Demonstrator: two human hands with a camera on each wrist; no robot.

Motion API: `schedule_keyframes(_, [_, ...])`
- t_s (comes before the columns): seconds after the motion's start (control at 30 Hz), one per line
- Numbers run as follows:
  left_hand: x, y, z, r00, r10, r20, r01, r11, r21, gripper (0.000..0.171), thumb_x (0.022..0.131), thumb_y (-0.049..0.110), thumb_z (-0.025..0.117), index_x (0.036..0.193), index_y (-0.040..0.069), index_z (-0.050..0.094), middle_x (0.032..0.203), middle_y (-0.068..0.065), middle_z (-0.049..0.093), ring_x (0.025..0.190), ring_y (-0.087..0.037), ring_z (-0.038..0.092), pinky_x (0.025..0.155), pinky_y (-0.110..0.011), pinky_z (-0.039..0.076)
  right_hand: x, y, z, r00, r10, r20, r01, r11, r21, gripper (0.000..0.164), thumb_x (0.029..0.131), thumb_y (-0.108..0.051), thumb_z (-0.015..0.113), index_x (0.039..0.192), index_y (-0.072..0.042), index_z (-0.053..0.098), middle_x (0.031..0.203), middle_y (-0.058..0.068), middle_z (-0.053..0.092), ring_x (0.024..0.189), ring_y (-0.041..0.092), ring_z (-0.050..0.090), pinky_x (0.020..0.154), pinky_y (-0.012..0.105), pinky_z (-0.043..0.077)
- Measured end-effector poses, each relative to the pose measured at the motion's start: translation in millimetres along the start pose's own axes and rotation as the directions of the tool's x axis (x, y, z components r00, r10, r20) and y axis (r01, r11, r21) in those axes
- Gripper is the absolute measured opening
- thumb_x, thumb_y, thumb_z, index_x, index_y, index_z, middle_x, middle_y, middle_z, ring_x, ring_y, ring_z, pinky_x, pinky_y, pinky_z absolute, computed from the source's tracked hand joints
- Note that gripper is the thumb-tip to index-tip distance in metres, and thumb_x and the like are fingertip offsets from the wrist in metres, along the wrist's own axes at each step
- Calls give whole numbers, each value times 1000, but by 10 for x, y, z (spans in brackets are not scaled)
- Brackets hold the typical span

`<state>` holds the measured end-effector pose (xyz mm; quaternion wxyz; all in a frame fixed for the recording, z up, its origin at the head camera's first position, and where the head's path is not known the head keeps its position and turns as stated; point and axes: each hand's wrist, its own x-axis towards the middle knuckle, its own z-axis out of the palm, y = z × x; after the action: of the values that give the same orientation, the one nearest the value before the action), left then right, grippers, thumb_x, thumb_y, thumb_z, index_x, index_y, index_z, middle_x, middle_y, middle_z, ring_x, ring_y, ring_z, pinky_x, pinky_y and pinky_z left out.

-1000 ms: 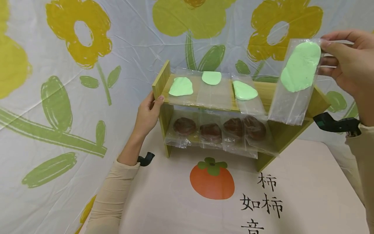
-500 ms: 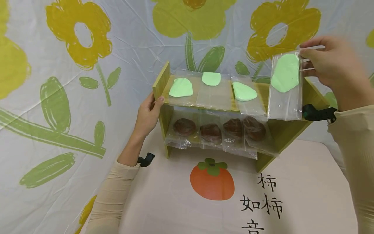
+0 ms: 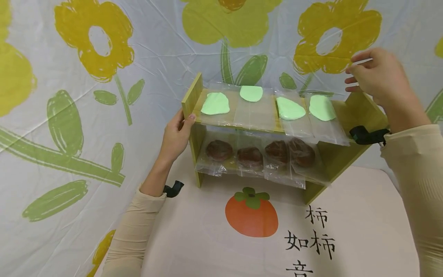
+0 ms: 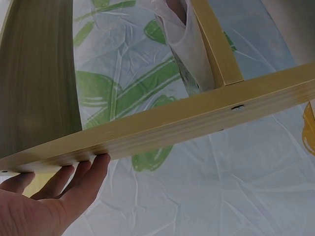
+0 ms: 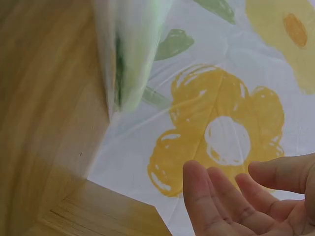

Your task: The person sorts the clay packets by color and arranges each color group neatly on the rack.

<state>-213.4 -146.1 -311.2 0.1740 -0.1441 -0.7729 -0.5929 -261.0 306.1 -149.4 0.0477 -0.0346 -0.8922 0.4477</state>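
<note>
A small two-tier wooden shelf [image 3: 315, 190] stands on the table. My left hand [image 3: 175, 136] grips its left side panel [image 3: 192, 94], thumb at the front edge; the left wrist view has the fingertips [image 4: 101, 160] against the panel's outer face. On the upper tier lean several clear plastic bags, each with a flat pale-green piece, the rightmost green piece [image 3: 322, 107] nearest my right hand [image 3: 378, 77]. That hand hovers above the shelf's right end, fingers apart and holding nothing. In the right wrist view, a blurred bag [image 5: 135, 54] stands beside the hand.
Several bags with dark brown round pieces [image 3: 219, 150] lie along the lower tier. The tablecloth [image 3: 194, 238] bears a printed persimmon [image 3: 251, 219] and black characters. Behind the shelf hangs a white cloth [image 3: 155, 50] with yellow flowers. A black wrist mount [image 3: 368, 135] sits close to the shelf's right panel.
The right hand has moved left with the green-piece bag, set it at the right of the upper tier's row and let go. The left hand has stayed on the shelf.
</note>
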Motion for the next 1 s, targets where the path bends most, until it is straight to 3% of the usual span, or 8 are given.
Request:
schedule_keyframes(0.17, [-4,13,-6,1000,-4,-4,4,1000,9,50,104,39,53,150,19,49,139,-7,57,125,-28,55,98,-51,45,-32,-13,11,1000,-19,0,19,1000,-5,44,106,-24,45,147,-9,39,104,-7,55,80,2,61,65,19,54])
schedule_keyframes(0.3, [-7,12,-9,1000,-5,4,5,1000,16,50,104,40,53,150,19,48,139,-6,57,124,-28,56,98,-51,45,-80,-31,19,1000,-29,3,29,1000,0,51,106,-26,45,152,-7,36,105,-8,55,81,1,61,66,17,53])
schedule_keyframes(0.57, [2,57,-11,999,-10,44,8,999,50,49,106,38,50,151,20,45,142,-7,54,125,-29,55,95,-51,47,-238,-69,61,996,-83,-27,85,993,76,53,105,-27,49,152,-6,38,103,-10,60,81,2,64,68,14,52])
schedule_keyframes(0.87, [-10,103,-34,998,-26,61,22,997,71,50,106,40,50,151,20,44,144,-6,52,128,-29,53,98,-50,46,-428,-70,128,984,-173,-37,176,972,158,39,104,-27,55,138,-8,49,106,-8,64,85,7,66,72,14,52])
schedule_keyframes(1.0, [-45,117,-65,999,-27,47,23,997,79,51,104,46,50,150,23,46,140,-5,55,122,-27,58,91,-48,49,-534,-56,142,979,-201,-43,206,956,208,36,103,-23,56,134,-7,52,107,-5,65,89,9,66,72,16,53])
